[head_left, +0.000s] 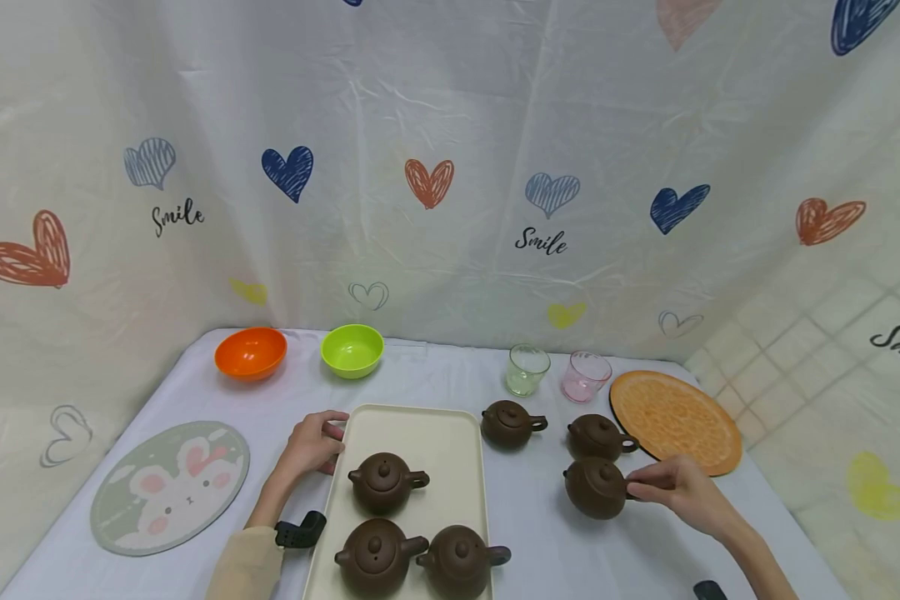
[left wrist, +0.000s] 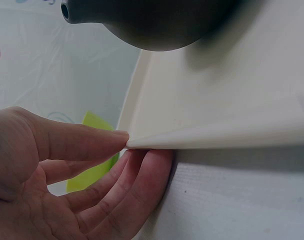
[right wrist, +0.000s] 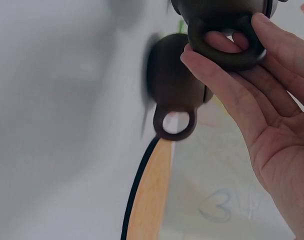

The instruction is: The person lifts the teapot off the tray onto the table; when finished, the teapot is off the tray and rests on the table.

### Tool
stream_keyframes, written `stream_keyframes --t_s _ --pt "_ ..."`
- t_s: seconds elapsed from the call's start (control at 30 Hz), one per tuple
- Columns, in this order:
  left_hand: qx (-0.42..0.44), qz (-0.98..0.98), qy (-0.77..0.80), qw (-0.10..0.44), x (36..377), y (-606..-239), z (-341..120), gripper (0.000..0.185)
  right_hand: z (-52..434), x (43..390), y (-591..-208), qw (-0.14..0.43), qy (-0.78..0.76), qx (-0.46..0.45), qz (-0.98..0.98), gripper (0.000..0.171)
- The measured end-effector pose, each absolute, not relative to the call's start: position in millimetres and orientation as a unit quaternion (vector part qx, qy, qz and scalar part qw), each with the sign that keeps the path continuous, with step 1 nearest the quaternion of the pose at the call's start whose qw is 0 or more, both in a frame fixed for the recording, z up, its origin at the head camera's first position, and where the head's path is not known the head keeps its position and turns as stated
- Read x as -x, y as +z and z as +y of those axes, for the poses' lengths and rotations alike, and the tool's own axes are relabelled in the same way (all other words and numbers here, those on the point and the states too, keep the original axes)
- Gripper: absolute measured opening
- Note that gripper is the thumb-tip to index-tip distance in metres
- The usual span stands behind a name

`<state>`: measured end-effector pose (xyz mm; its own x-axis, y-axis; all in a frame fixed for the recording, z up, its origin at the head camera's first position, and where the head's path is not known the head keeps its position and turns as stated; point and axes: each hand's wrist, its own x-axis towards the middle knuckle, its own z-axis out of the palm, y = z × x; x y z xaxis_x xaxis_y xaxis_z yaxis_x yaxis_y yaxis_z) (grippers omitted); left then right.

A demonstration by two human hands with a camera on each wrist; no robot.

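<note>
While the right hand [head_left: 678,492] pinches the ring handle of a brown teapot [head_left: 596,489] standing on the white tablecloth [head_left: 532,517], the left hand [head_left: 311,446] holds the far left edge of the cream tray [head_left: 435,429]. The right wrist view shows the thumb and fingers [right wrist: 227,82] curled round that handle loop, one fingertip through the ring. The left wrist view shows the thumb lying on the tray's rim and the other fingers tucked under its edge, only lightly bent.

Three more teapots stand on the tray: one in the middle [head_left: 385,482] and two at the near end, left [head_left: 375,554] and right [head_left: 461,560], the last two just beside each other. Off the tray, a teapot [head_left: 598,436] stands just beyond the gripped one, touching the edge of the round orange mat [head_left: 678,417], and another [head_left: 510,423] sits just right of the tray's far corner.

Farther back stand a greenish glass [head_left: 527,369] and a pink glass [head_left: 586,376], side by side. At the far left are an orange bowl [head_left: 251,352] and a green bowl [head_left: 352,350]. A round rabbit mat [head_left: 168,486] lies left of the left hand.

The backdrop cloth [head_left: 450,125], printed with hearts, reads "Smile" at the left and centre; the same word is cut off at the right edge.
</note>
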<state>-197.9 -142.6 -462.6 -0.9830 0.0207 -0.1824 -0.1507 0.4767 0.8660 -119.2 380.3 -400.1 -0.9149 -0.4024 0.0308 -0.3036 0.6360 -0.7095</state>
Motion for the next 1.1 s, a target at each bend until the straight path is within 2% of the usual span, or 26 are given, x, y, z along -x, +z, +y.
stream_keyframes --t_s 0.4,1.1 --pt "0.038 0.856 0.509 0.081 197.7 -461.8 -142.8 0.052 406.2 118.8 -412.5 0.069 -0.373 0.205 0.902 0.019" --pt "0.036 0.861 0.502 0.08 198.3 -463.6 -142.9 0.052 418.3 123.3 -420.1 0.075 -0.369 0.185 0.908 0.022"
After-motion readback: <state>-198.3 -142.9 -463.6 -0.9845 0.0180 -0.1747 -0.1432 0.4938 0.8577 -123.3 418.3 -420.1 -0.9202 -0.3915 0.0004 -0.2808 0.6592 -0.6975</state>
